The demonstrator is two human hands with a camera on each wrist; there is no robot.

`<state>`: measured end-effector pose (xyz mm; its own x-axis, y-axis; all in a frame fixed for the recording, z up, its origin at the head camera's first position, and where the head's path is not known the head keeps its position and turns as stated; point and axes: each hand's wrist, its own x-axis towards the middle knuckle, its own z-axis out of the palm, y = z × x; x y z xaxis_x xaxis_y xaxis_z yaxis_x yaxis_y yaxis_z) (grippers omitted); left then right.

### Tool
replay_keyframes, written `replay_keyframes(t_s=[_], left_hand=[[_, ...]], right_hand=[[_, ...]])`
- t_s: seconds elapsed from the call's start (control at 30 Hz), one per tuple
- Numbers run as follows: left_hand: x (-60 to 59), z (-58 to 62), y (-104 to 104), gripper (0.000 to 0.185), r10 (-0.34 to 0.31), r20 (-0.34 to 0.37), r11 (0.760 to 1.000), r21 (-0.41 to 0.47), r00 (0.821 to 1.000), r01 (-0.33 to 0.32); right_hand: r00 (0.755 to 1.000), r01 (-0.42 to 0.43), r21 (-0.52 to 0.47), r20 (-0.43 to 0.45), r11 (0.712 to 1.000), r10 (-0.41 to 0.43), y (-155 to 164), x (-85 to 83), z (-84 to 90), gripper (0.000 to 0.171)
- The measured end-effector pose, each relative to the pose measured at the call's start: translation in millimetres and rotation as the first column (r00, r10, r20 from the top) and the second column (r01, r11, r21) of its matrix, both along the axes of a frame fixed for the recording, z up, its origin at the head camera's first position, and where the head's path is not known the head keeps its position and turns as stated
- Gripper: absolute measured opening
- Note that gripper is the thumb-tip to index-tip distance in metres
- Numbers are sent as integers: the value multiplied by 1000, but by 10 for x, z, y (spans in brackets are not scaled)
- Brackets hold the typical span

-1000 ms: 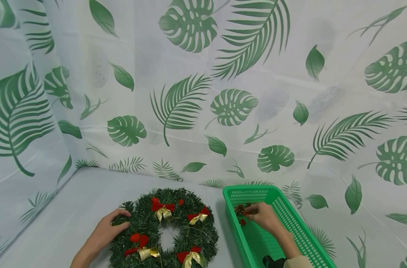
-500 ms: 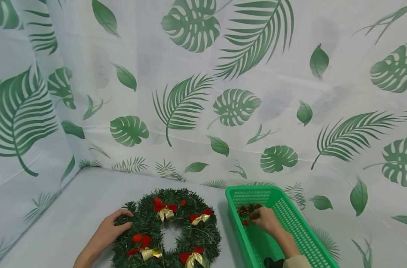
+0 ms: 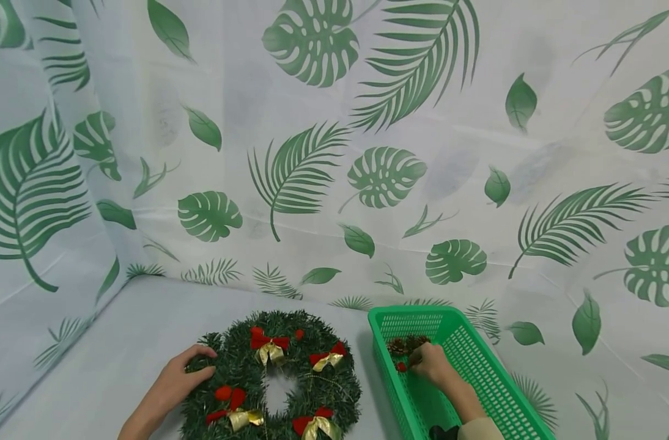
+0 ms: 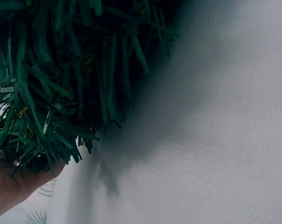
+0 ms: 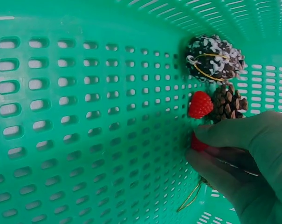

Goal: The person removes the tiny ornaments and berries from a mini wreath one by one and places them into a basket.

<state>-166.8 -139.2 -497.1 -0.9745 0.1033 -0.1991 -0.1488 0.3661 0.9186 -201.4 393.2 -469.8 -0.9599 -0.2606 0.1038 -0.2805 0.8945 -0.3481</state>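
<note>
Having edged back from the pine cones (image 5: pixel 228 102), the right hand (image 3: pixel 435 365) is pinching 1 red berry (image 5: pixel 198 143) in the green basket (image 3: pixel 417 309), so picking seems underway; the left hand (image 3: pixel 175 377) is hugging the wreath (image 3: pixel 304 388) with parted fingers.

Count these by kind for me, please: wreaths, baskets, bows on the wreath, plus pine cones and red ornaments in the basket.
Wreath: 1
Basket: 1
Bows: 4
Pine cones: 2
Red ornaments: 2
Total in view: 10
</note>
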Motion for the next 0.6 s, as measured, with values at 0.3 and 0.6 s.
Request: replay_keyframes(t_s=[0.3,0.6], left_hand=[[-5,1,-26,37,-2,-9,1000,-15,1000,2],[-10,-13,-13,36,-2,-17,1000,-20,1000,2]], right_hand=[[1000,-11,-9,-29,1000,11,-22,-6,-34,8],[999,29,-11,-27,1000,-29,-33,9,-29,9]])
